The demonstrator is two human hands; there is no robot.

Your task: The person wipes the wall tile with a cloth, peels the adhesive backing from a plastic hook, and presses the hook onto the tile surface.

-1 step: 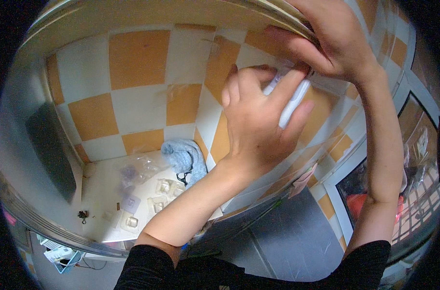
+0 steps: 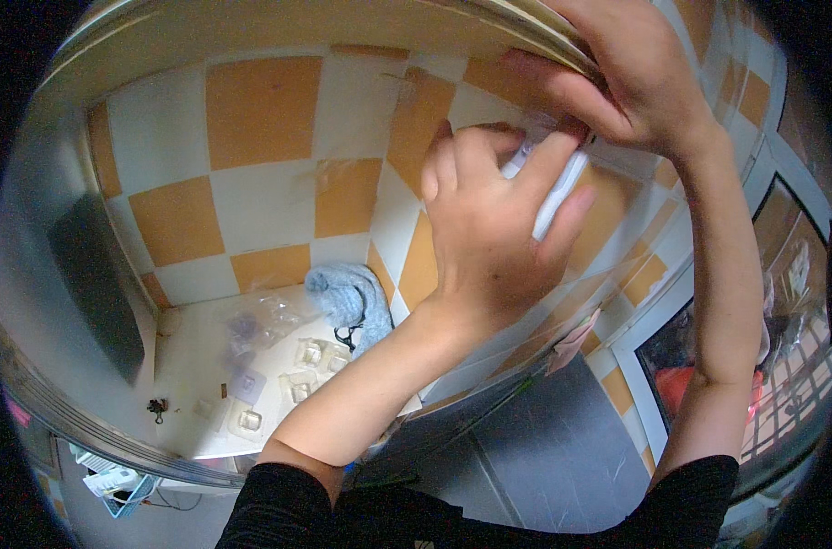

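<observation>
My left hand [image 2: 493, 220] is raised against the tiled side wall, palm away from me. It is closed around a white plastic piece [image 2: 559, 197] with a rounded edge; the index finger lies along it, and the hand covers much of its shape. Above and to the right, my right hand [image 2: 649, 82] curls round the gold-coloured metal edge [image 2: 516, 20] at the top of the niche. Its thumb side comes close to the left index fingertip, and some of its fingers are hidden behind that edge.
On the white shelf [image 2: 192, 343] below lie a blue fluffy cloth [image 2: 347, 284], several clear plastic holders [image 2: 297, 389], crumpled clear plastic [image 2: 274, 316] and a small dark clip [image 2: 158, 410]. A dark panel [image 2: 96, 284] stands at left. A white-framed window [image 2: 631, 366] is at right.
My left hand and the white plastic piece have shifted very slightly to the right. My right hand stays where it was.
</observation>
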